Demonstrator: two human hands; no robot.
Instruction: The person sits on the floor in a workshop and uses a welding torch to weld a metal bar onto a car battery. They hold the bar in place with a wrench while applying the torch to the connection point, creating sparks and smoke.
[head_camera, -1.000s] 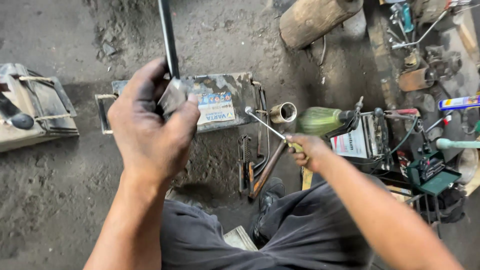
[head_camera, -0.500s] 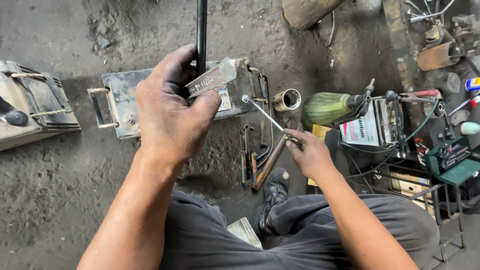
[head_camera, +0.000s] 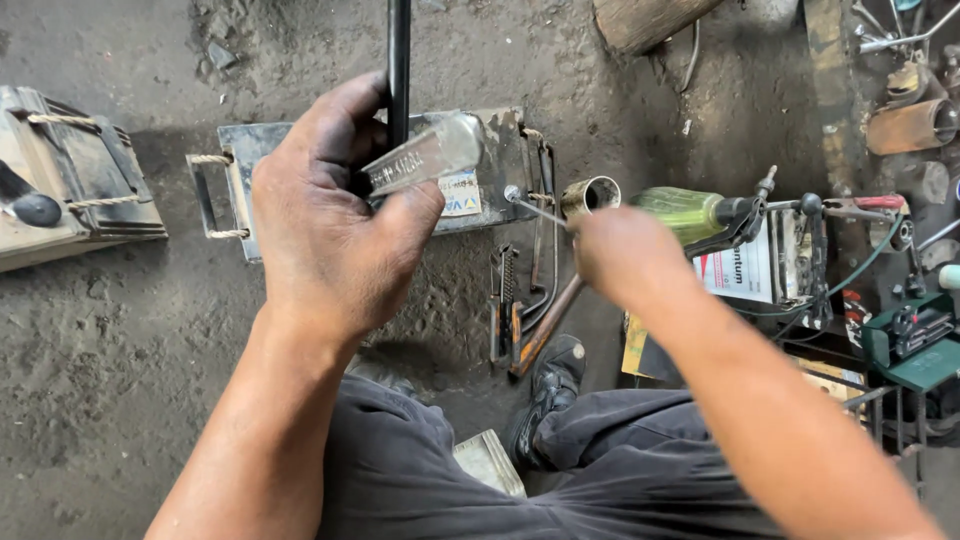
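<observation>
Above the gritty floor (head_camera: 100, 400), left hand (head_camera: 330, 230) has risen, fingers clamped on rod (head_camera: 399, 60) and metal bar (head_camera: 425, 155); right hand (head_camera: 625, 255) now grips a thin tool (head_camera: 530, 205) closer in.

left hand (head_camera: 330, 235) fist-curled, knuckles up, just left of the black rod (head_camera: 399, 60) | right hand (head_camera: 625, 255) closed, well right of it | both forearms angled inward

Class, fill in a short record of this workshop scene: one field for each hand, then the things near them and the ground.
Left hand: grips a black rod and a clear flat tool
Right hand: holds a thin metal pin
Near hands: metal box, short pipe, green bottle, hand tools
Ground: dark, dirty
</observation>
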